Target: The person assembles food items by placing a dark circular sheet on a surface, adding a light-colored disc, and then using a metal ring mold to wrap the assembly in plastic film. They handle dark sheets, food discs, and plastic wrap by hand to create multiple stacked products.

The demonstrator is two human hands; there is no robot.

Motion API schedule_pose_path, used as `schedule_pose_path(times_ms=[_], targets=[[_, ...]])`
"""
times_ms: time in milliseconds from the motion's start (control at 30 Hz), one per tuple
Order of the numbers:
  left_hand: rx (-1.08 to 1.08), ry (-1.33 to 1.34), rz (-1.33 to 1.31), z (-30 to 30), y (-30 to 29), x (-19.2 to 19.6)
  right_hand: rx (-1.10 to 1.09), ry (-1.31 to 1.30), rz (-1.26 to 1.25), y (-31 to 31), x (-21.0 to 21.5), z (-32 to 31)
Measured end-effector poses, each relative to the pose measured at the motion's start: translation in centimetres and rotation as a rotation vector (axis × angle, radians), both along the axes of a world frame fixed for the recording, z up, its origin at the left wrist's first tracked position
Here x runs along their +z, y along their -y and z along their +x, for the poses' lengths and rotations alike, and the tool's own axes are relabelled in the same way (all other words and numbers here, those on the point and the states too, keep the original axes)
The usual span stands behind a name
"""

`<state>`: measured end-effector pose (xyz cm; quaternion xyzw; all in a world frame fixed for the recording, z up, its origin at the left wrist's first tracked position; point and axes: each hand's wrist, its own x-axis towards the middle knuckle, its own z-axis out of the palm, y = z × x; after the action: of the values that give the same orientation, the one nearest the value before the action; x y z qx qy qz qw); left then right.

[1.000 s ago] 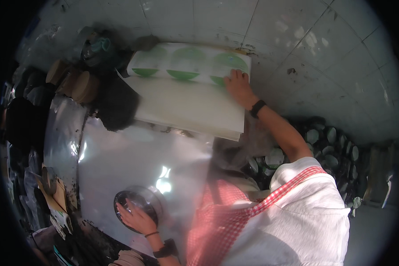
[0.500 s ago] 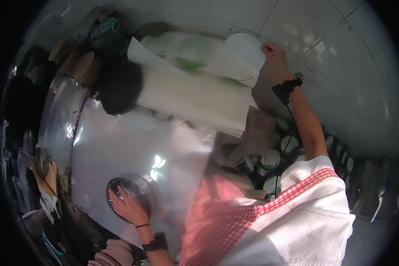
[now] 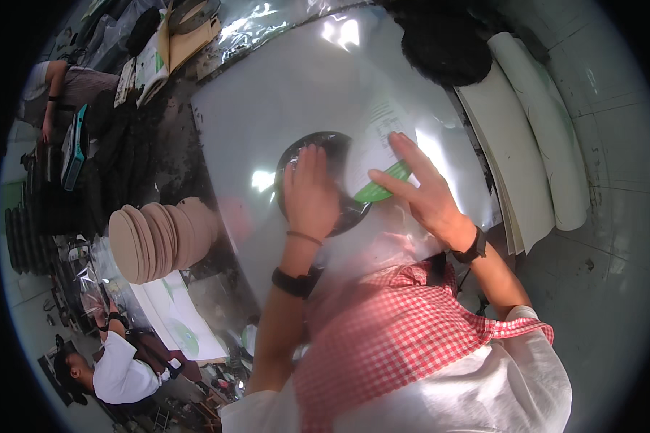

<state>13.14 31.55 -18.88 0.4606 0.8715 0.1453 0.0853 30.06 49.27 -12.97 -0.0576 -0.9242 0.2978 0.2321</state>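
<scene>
My left hand (image 3: 311, 189) lies flat, fingers together, on a dark round disc (image 3: 296, 155) that sits under or on a large clear plastic sheet (image 3: 289, 94). My right hand (image 3: 420, 186) pinches a white paper label with a green curved band (image 3: 377, 155) and lays it over the disc's right side. Both wrists wear dark bands. A red-and-white checked cloth (image 3: 390, 325) covers my front below the hands.
A stack of white sheets (image 3: 527, 137) and a black round pad (image 3: 444, 43) lie to the right. A pile of tan round discs (image 3: 159, 234) stands at the left. More printed sheets (image 3: 177, 325) lie lower left. Two other people (image 3: 115, 368) sit at the left edge.
The view has swung round toward the disc. My right hand left the sheet stack and brought one label over to the disc. My left hand stayed on the disc.
</scene>
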Motion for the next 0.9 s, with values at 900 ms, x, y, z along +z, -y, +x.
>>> schedule_pose_path(times_ms=[900], targets=[[-0.045, 0.107, 0.366, -2.6, 8.1, -0.7, 0.115, 0.237, 0.134, 7.1, -5.5, -10.7]])
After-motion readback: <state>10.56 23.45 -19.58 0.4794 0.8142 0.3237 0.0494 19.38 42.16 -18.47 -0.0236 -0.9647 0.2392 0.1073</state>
